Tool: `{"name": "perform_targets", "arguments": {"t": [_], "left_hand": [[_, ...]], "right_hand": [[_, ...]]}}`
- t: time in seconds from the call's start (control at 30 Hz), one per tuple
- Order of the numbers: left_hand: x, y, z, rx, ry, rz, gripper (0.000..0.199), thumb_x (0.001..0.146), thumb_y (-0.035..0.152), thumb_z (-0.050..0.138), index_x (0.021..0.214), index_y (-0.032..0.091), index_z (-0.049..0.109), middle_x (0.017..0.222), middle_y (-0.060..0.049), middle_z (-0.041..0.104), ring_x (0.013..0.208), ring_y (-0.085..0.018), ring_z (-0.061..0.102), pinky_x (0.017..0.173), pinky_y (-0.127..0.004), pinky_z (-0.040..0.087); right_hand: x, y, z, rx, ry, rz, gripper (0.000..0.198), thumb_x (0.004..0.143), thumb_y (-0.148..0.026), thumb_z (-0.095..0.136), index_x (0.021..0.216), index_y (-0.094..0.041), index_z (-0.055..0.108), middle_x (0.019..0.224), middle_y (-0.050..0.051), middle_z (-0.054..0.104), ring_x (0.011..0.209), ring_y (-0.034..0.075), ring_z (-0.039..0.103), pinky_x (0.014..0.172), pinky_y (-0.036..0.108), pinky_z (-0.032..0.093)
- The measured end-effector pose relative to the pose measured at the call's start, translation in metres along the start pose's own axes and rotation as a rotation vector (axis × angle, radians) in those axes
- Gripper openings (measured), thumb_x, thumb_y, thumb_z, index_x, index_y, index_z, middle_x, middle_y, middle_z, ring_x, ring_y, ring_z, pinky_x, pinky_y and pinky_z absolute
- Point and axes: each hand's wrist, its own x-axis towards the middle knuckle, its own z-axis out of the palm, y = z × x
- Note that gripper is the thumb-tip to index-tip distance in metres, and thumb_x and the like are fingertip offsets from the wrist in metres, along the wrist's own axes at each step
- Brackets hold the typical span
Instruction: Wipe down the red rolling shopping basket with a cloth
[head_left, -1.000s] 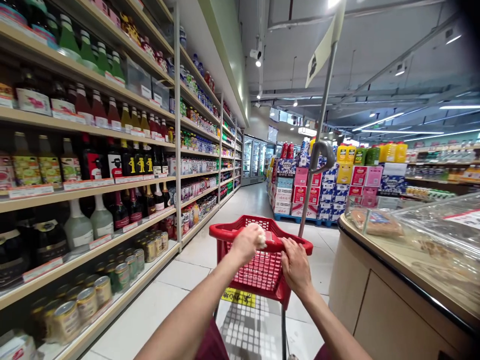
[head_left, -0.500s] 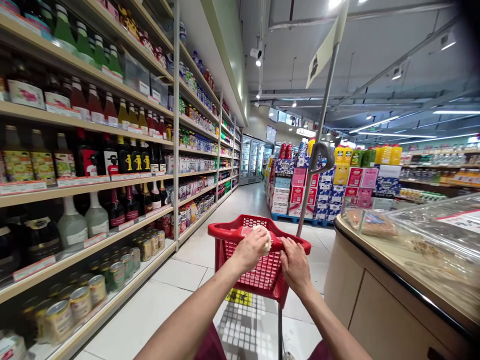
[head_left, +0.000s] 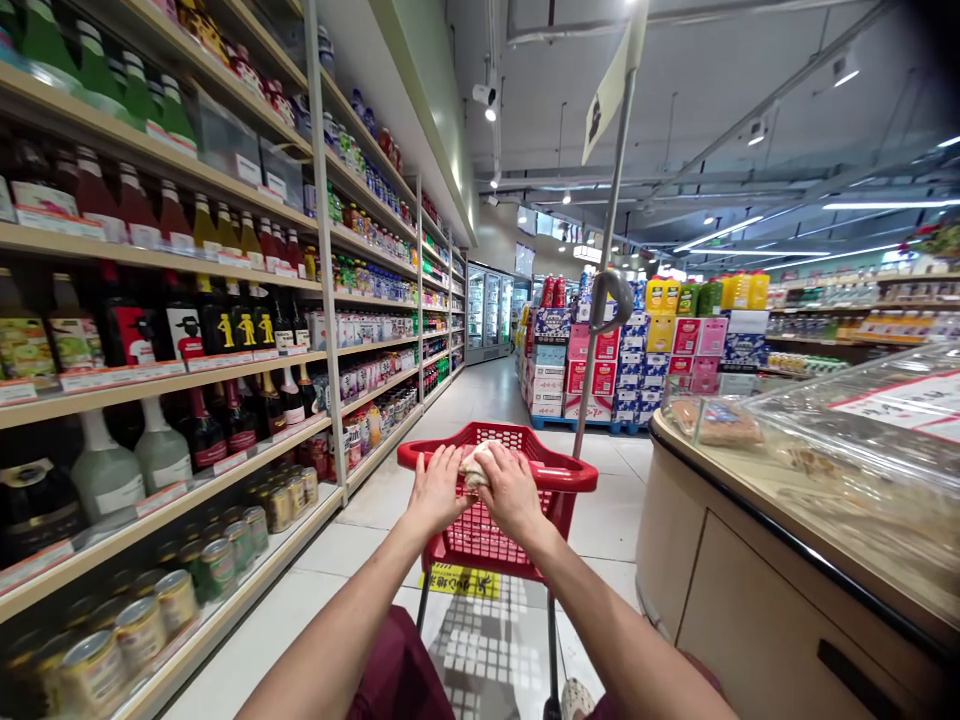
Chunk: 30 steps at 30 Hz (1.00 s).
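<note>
A red plastic shopping cart (head_left: 581,480) stands right in front of me, its mesh basket on thin metal legs. My left hand (head_left: 436,487) is on the left part of the cart's handle, fingers curled over the bar. Beside it, my right hand (head_left: 513,492) is closed on a crumpled whitish cloth (head_left: 474,470), pressing it on the middle of the handle. The two hands are close together, the cloth between them. A grey metal pole with a small flag (head_left: 615,95) rises from the cart's right side.
Shelves of bottles and cans (head_left: 184,375) line the left side. A rounded counter (head_left: 694,540) with clear covers stands close on the right. Farther ahead are stacked drink cartons (head_left: 592,375) and glass-door fridges (head_left: 487,305). A yellow floor sign (head_left: 457,580) shows beneath the cart.
The cloth has passed from my left hand to my right. My left hand has shifted left along the handle, and my right hand has moved from its right end to the middle.
</note>
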Motion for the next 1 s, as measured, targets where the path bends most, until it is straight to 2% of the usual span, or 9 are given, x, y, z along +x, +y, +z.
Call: {"name": "perform_targets", "arguments": {"t": [0.13, 0.27, 0.33, 0.43, 0.57, 0.63, 0.77, 0.9, 1.0], "left_hand": [[-0.002, -0.001, -0.003, -0.031, 0.019, 0.026, 0.057, 0.077, 0.040, 0.046, 0.128, 0.017, 0.033, 0.134, -0.012, 0.037, 0.125, -0.024, 0.029, 0.103, -0.052, 0.010], [-0.002, -0.001, -0.003, -0.067, 0.052, -0.009, 0.050, 0.080, 0.040, 0.042, 0.126, 0.020, 0.037, 0.131, -0.010, 0.042, 0.123, -0.023, 0.033, 0.103, -0.052, 0.010], [-0.002, 0.002, -0.001, -0.073, 0.080, -0.029, 0.047, 0.081, 0.039, 0.042, 0.124, 0.021, 0.038, 0.129, -0.009, 0.044, 0.122, -0.023, 0.034, 0.103, -0.052, 0.009], [0.000, 0.010, 0.000, -0.083, 0.095, -0.040, 0.043, 0.081, 0.037, 0.043, 0.122, 0.023, 0.041, 0.127, -0.008, 0.048, 0.119, -0.023, 0.037, 0.102, -0.053, 0.012], [-0.001, 0.016, -0.003, -0.076, 0.102, -0.031, 0.040, 0.082, 0.035, 0.043, 0.120, 0.023, 0.043, 0.125, -0.008, 0.049, 0.117, -0.023, 0.040, 0.101, -0.052, 0.016], [-0.002, 0.012, -0.008, -0.074, 0.095, -0.009, 0.040, 0.082, 0.035, 0.042, 0.120, 0.023, 0.044, 0.124, -0.007, 0.050, 0.115, -0.022, 0.041, 0.101, -0.050, 0.017], [-0.003, -0.007, -0.021, -0.061, 0.060, -0.038, 0.039, 0.080, 0.042, 0.042, 0.113, 0.022, 0.049, 0.115, -0.006, 0.056, 0.109, -0.021, 0.045, 0.100, -0.046, 0.020], [-0.004, -0.017, -0.030, 0.011, 0.041, -0.078, 0.036, 0.078, 0.049, 0.043, 0.093, 0.019, 0.058, 0.096, -0.006, 0.062, 0.096, -0.023, 0.051, 0.093, -0.045, 0.026], [-0.006, -0.011, -0.031, 0.035, 0.065, -0.067, 0.037, 0.077, 0.052, 0.043, 0.084, 0.019, 0.058, 0.089, -0.006, 0.062, 0.090, -0.023, 0.052, 0.086, -0.040, 0.031]], "right_hand": [[-0.015, 0.034, -0.012, 0.026, 0.033, 0.026, 0.029, 0.075, -0.017, 0.043, 0.100, -0.023, 0.056, 0.115, 0.006, 0.056, 0.107, 0.020, 0.048, 0.093, 0.042, 0.032], [-0.039, 0.109, -0.040, -0.017, 0.093, 0.246, 0.026, 0.071, -0.016, 0.037, 0.084, -0.019, 0.059, 0.086, 0.006, 0.064, 0.081, 0.020, 0.057, 0.074, 0.035, 0.042], [-0.044, 0.128, -0.047, -0.040, 0.121, 0.340, 0.028, 0.068, -0.015, 0.035, 0.082, -0.019, 0.059, 0.081, 0.005, 0.063, 0.076, 0.019, 0.057, 0.069, 0.033, 0.043], [-0.040, 0.109, -0.040, 0.005, 0.146, 0.343, 0.026, 0.071, -0.019, 0.036, 0.083, -0.021, 0.059, 0.083, 0.004, 0.064, 0.075, 0.018, 0.058, 0.068, 0.032, 0.043], [-0.032, 0.046, -0.018, 0.121, 0.166, 0.110, 0.022, 0.073, -0.030, 0.049, 0.090, -0.021, 0.059, 0.114, 0.008, 0.055, 0.102, 0.023, 0.051, 0.084, 0.038, 0.039], [-0.030, 0.032, -0.012, 0.164, 0.210, 0.089, 0.018, 0.074, -0.031, 0.050, 0.085, -0.020, 0.059, 0.118, 0.009, 0.052, 0.107, 0.024, 0.048, 0.088, 0.040, 0.037], [-0.030, 0.049, -0.019, 0.399, 0.339, 0.317, 0.016, 0.074, -0.034, 0.050, 0.068, -0.020, 0.054, 0.099, 0.008, 0.062, 0.084, 0.020, 0.058, 0.074, 0.035, 0.045], [-0.023, 0.069, -0.033, 0.791, 0.527, 0.649, 0.037, 0.066, -0.040, 0.059, 0.093, -0.017, 0.052, 0.080, 0.004, 0.064, 0.060, 0.015, 0.058, 0.055, 0.028, 0.047], [-0.022, 0.077, -0.032, 0.718, 0.405, 0.510, 0.032, 0.069, -0.036, 0.055, 0.094, -0.017, 0.057, 0.087, 0.006, 0.064, 0.074, 0.018, 0.060, 0.069, 0.034, 0.047]]}}
